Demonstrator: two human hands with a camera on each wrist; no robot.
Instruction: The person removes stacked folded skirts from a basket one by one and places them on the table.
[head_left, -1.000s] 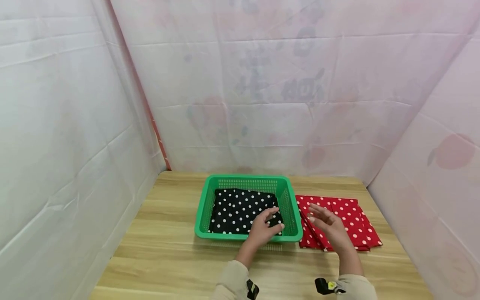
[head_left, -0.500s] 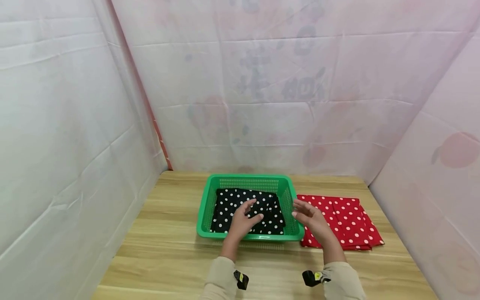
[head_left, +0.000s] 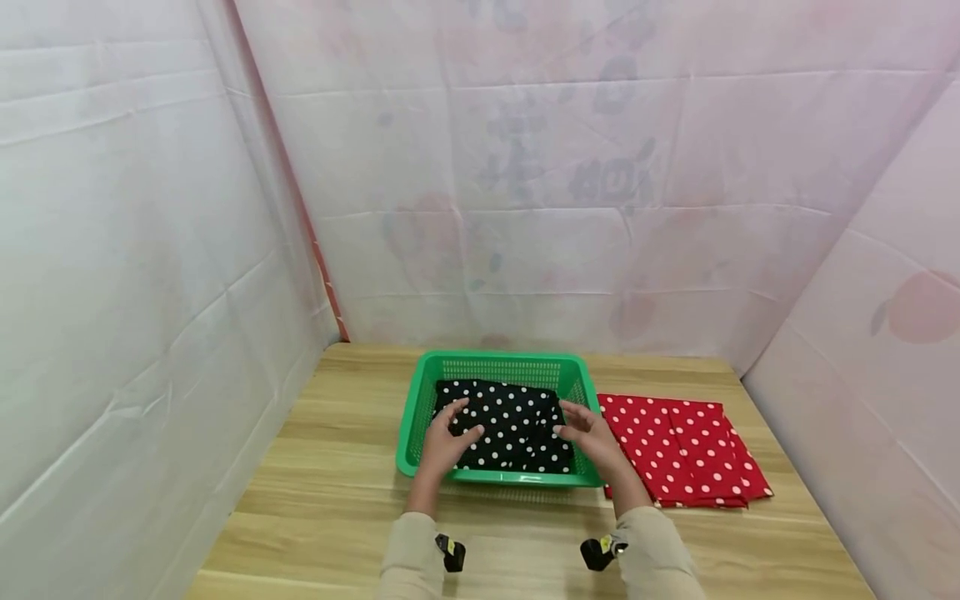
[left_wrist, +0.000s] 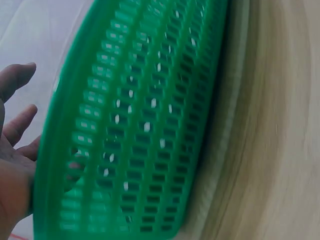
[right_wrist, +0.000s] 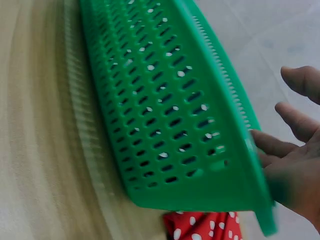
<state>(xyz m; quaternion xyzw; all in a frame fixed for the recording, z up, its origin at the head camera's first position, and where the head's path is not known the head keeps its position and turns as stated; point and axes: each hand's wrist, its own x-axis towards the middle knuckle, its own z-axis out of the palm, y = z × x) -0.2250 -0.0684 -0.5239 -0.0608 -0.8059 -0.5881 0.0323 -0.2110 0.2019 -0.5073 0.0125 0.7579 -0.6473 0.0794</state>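
A green plastic basket (head_left: pixel 495 478) with slotted walls stands on the table, and a folded black cloth with white dots (head_left: pixel 506 417) lies inside it. Over the basket's left part is my left hand (head_left: pixel 442 443), its fingers loosely bent and parted from the thumb, holding nothing. Above the right part of the basket my right hand (head_left: pixel 594 437) has a similar relaxed shape, with nothing in its grasp. In the right wrist view the fingers (right_wrist: pixel 295 120) show beyond the basket rim (right_wrist: pixel 235 110). The left wrist view has the left hand (left_wrist: pixel 17 150) behind the basket wall (left_wrist: pixel 130 125).
A folded red cloth with white dots (head_left: pixel 686 450) lies on the wooden table (head_left: pixel 330 433) just right of the basket. White printed sheets (head_left: pixel 525 250) hang at the back and on both sides.
Both hands have moved left across the basket. The right hand has come from above the red cloth to the basket's right side; the left hand has gone from its right part to its left part.
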